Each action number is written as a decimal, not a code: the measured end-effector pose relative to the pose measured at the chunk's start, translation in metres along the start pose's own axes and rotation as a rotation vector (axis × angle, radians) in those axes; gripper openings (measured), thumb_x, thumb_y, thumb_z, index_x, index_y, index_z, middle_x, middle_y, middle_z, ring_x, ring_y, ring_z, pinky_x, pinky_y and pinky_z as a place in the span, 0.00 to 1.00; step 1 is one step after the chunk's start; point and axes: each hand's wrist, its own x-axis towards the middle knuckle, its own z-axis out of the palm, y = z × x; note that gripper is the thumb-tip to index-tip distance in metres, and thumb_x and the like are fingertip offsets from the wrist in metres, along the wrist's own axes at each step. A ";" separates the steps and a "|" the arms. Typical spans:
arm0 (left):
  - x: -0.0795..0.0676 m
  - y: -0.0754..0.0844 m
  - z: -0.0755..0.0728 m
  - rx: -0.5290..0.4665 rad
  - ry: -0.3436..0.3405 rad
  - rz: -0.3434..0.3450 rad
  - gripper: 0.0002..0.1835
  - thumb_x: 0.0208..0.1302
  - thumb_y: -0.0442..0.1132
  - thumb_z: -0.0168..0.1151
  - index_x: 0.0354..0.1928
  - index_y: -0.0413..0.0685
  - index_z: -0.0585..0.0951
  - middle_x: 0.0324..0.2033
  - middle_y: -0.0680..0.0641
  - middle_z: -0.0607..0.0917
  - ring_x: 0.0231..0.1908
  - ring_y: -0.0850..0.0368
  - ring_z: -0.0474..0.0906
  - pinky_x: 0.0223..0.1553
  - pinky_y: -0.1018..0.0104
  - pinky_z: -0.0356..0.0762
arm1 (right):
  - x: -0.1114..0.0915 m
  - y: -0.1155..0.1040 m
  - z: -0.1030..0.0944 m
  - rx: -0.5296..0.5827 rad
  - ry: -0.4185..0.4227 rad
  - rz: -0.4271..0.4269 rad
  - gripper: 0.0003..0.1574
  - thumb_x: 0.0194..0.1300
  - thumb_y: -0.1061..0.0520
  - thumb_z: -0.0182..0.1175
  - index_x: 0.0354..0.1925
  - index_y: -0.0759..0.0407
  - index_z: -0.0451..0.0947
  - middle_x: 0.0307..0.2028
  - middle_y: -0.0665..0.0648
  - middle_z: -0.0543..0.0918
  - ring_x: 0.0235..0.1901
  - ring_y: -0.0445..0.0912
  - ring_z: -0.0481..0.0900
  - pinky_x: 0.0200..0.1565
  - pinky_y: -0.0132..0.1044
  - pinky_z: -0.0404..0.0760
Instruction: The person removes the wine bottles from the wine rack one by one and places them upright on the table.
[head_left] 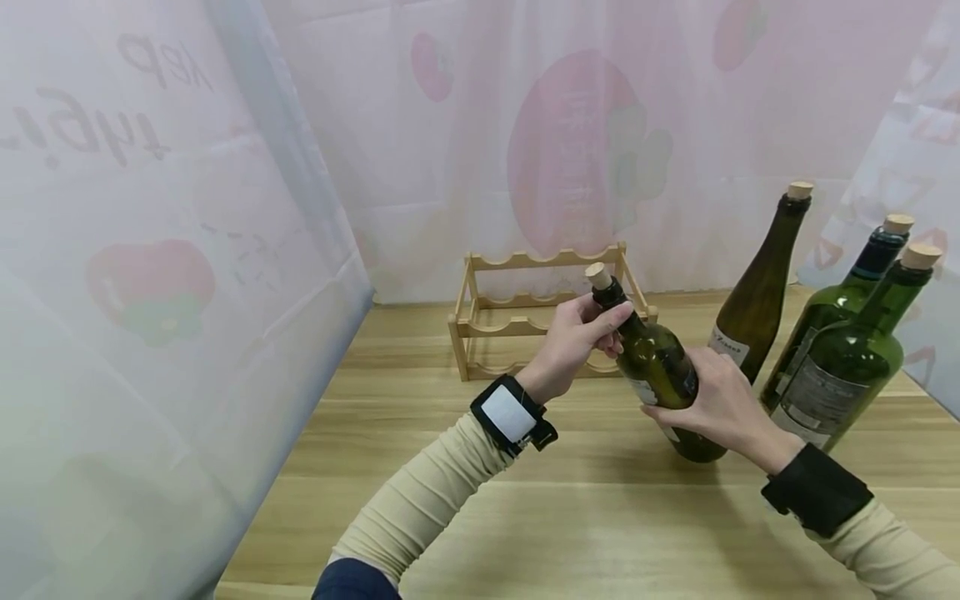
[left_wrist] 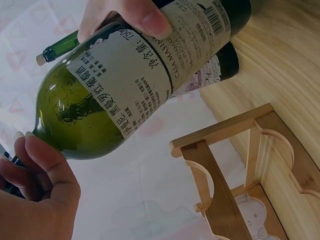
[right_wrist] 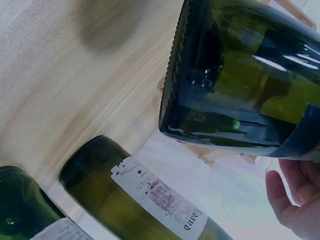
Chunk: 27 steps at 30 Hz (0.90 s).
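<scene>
A corked green wine bottle (head_left: pixel 660 346) is held tilted between both hands, its neck pointing up and to the left. The left hand (head_left: pixel 566 342) pinches the neck just below the cork (head_left: pixel 597 275). Around the lower body curls the right hand (head_left: pixel 723 404). Printed white labels (left_wrist: pixel 125 80) cover this bottle's side in the left wrist view. Its ridged base (right_wrist: pixel 172 70) appears raised off the table in the right wrist view. Behind the left hand stands a two-tier wooden wine rack (head_left: pixel 510 327) with scalloped rails; no bottles are visible in it.
Right of the hands, a slim brown-green corked bottle (head_left: pixel 761 287) stands upright, with two wider green bottles, one nearer (head_left: pixel 832 379) and one behind (head_left: pixel 862 287). Printed curtains (head_left: pixel 480 167) enclose the wooden table (head_left: pixel 525 517) at the back and sides.
</scene>
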 end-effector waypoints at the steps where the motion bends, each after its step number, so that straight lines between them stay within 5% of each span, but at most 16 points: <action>1: 0.000 0.000 0.000 0.002 0.000 0.000 0.13 0.70 0.39 0.57 0.44 0.34 0.76 0.21 0.52 0.74 0.21 0.61 0.76 0.29 0.71 0.78 | 0.000 0.000 0.000 0.007 -0.002 0.000 0.49 0.27 0.48 0.83 0.49 0.65 0.75 0.34 0.57 0.82 0.31 0.47 0.78 0.30 0.40 0.77; 27: 0.008 -0.002 0.013 -0.003 0.020 -0.019 0.14 0.69 0.39 0.59 0.47 0.35 0.80 0.23 0.51 0.76 0.21 0.62 0.74 0.28 0.72 0.79 | -0.003 0.011 -0.007 0.036 -0.026 0.034 0.48 0.27 0.52 0.83 0.49 0.65 0.75 0.35 0.56 0.81 0.34 0.46 0.76 0.32 0.37 0.76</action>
